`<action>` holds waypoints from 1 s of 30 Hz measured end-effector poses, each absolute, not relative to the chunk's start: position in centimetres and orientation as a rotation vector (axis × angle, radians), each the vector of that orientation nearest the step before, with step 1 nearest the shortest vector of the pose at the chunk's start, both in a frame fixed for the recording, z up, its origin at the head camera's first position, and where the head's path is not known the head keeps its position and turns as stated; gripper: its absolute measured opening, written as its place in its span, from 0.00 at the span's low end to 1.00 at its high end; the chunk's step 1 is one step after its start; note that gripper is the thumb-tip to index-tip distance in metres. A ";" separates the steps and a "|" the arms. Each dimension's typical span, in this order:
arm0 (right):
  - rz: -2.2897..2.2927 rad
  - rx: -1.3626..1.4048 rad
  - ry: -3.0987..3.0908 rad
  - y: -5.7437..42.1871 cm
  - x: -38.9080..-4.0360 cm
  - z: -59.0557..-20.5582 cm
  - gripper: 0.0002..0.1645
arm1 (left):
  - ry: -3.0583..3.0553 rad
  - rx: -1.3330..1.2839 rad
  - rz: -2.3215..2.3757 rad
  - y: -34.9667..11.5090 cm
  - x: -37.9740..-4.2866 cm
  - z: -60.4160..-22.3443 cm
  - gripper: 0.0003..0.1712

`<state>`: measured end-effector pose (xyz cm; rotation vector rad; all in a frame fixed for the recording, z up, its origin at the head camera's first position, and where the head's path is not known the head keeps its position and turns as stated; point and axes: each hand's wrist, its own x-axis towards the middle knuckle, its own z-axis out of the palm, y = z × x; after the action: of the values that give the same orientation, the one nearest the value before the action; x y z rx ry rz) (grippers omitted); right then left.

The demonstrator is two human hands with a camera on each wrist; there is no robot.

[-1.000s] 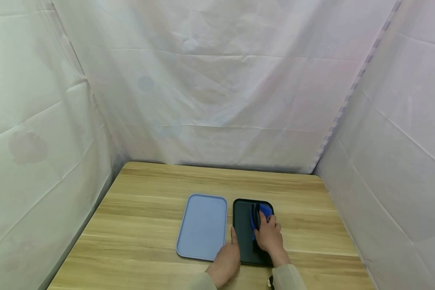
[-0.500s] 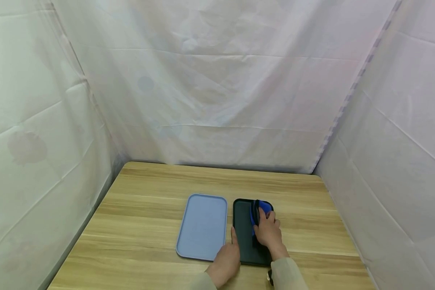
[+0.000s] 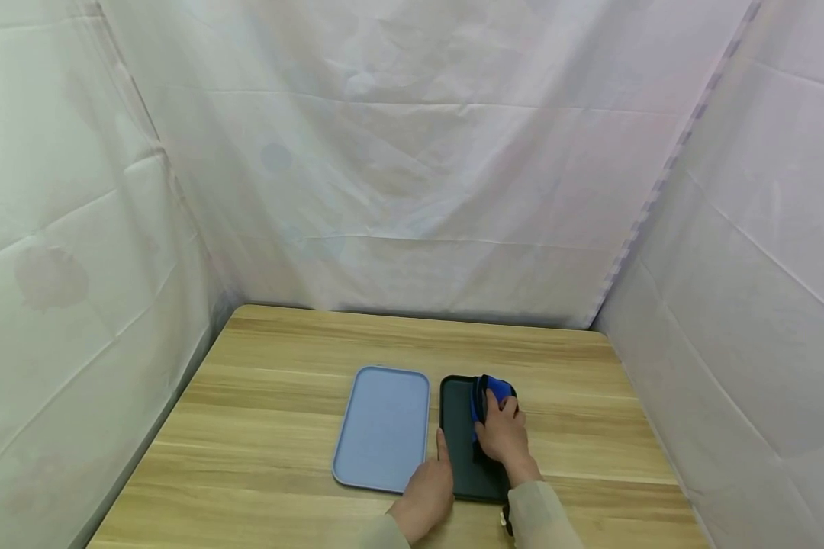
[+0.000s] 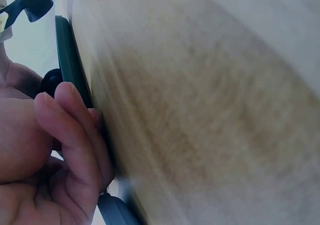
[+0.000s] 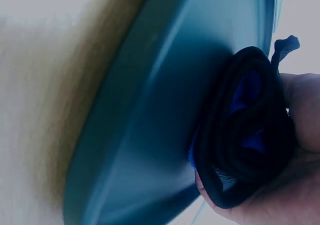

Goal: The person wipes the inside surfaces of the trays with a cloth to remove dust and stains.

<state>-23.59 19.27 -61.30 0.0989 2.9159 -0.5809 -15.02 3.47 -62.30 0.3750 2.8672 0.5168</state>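
A dark green tray (image 3: 461, 461) lies on the table. My right hand (image 3: 504, 436) grips a rolled blue cloth (image 3: 500, 389) with black edging at the tray's far right part. In the right wrist view the black-edged layers of the cloth (image 5: 240, 135) press against the tray surface, with a small loop sticking out. My left hand (image 3: 426, 492) lies at the tray's left edge, one finger straight along the rim. In the left wrist view the other fingers (image 4: 80, 150) curl beside the tray; whether they grip its edge is hidden.
A light blue tray (image 3: 383, 431) lies just left of the dark one, close to my left hand. Both rest on a wood-grain table (image 3: 281, 412). White curtains (image 3: 412, 168) enclose the table at the back and both sides.
My right hand has slid the cloth a little away from me and slightly left, to the dark tray's far edge. My left hand stays in place.
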 end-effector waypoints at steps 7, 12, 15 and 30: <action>-0.577 0.113 2.931 18.0 -23.5 -61.4 0.45 | 2.868 0.352 0.531 3.5 -15.0 -62.2 0.53; -0.574 0.110 2.944 17.1 -23.4 -61.7 0.44 | 2.863 0.337 0.529 3.6 -15.1 -62.3 0.54; -0.556 0.098 2.949 16.6 -23.3 -61.7 0.45 | 2.856 0.324 0.528 3.6 -15.1 -62.4 0.54; -0.550 0.068 2.975 15.0 -23.1 -61.5 0.45 | 2.839 0.366 0.533 3.6 -15.2 -62.6 0.52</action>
<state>-23.09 15.03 -61.52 0.0676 2.9752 -0.5499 -15.21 3.56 -62.58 0.3658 2.8394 0.5326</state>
